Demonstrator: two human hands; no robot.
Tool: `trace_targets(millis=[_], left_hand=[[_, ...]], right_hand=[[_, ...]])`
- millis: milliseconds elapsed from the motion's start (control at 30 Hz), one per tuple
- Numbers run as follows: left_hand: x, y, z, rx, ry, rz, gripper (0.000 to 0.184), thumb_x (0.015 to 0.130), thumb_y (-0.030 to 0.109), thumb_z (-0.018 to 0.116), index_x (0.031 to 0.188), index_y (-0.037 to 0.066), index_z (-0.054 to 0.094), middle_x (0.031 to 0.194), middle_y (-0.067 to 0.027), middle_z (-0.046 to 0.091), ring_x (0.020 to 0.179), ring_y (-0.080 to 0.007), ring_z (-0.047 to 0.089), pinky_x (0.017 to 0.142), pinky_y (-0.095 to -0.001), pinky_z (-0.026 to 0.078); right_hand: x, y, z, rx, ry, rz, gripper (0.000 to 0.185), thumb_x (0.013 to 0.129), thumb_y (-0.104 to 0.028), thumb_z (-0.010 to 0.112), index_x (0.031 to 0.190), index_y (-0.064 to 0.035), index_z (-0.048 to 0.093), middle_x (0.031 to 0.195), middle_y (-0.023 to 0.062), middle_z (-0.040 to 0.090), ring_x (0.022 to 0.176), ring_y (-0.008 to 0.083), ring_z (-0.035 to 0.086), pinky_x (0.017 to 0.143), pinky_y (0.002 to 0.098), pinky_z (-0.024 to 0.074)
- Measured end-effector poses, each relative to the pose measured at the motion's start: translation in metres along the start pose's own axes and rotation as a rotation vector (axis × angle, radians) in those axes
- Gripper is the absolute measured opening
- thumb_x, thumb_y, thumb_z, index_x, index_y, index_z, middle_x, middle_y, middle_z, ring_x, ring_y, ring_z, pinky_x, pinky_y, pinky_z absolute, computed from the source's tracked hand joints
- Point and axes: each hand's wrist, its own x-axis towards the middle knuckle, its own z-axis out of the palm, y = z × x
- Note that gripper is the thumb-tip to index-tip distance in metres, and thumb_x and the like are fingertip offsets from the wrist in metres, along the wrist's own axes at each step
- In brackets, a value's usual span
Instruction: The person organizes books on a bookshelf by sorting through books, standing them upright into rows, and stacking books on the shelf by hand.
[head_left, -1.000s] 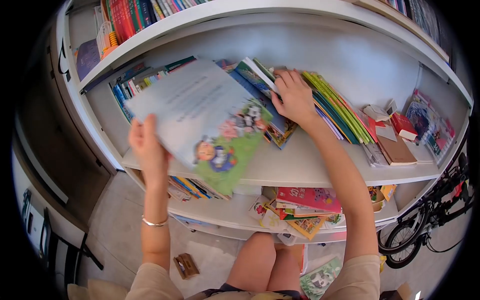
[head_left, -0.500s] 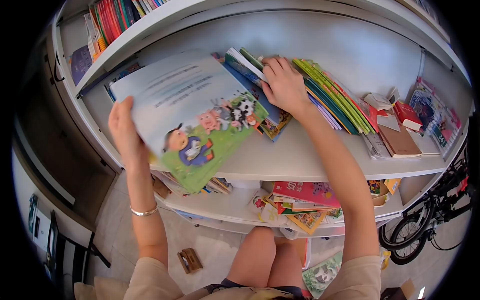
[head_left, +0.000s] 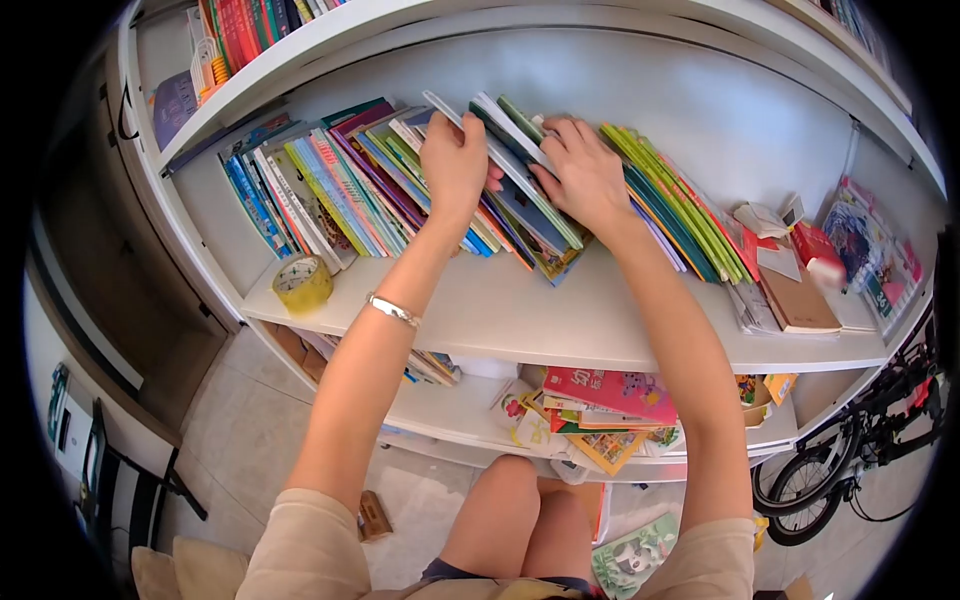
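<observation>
My left hand [head_left: 457,170] is closed on a thin book [head_left: 515,172] that stands slanted in the row on the middle shelf. Just right of it, my right hand [head_left: 583,175] is closed around the upper part of white and green books [head_left: 503,122] leaning the same way. Left of my hands, a row of colourful books [head_left: 345,190] leans on the shelf. Green and yellow books [head_left: 690,215] lean to the right of my right hand. My right fingertips are partly hidden behind the books.
A roll of yellow tape [head_left: 303,284] lies at the left of the middle shelf [head_left: 540,325]. Red and brown books [head_left: 797,298] lie at the right. Below is a pile with a pink book [head_left: 610,392]. A bicycle [head_left: 810,485] stands at the lower right.
The open picture book is no longer spread out at the left; my left hand has moved right, to the slanted books beside my right hand. The left row and the tape now show.
</observation>
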Motion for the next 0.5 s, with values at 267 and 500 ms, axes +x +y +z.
trace_targets(millis=[267,500], left_hand=[[0.003,-0.013,-0.011,0.014,-0.132,-0.100,0.047,0.094,0.028,0.035,0.113,-0.015,0.028,0.081,-0.0254,0.055,0.062,-0.0321,0.064,0.047,-0.0365,0.058],[0.016,-0.024,-0.022,-0.083,-0.216,-0.159,0.049,0.093,0.028,0.036,0.117,-0.014,0.028,0.095,-0.0272,0.055,0.080,-0.0339,0.063,0.061,-0.0387,0.058]], right_hand=[[-0.001,-0.016,-0.003,0.030,-0.054,0.009,0.023,0.075,-0.021,0.066,0.088,-0.0026,0.059,0.111,0.0106,0.053,0.103,0.0275,0.050,0.085,0.0391,0.0457],[0.001,-0.061,-0.029,0.043,-0.157,0.020,0.032,0.080,-0.034,0.061,0.089,-0.0044,0.056,0.084,0.0114,0.058,0.078,0.0274,0.061,0.065,0.0377,0.0499]])
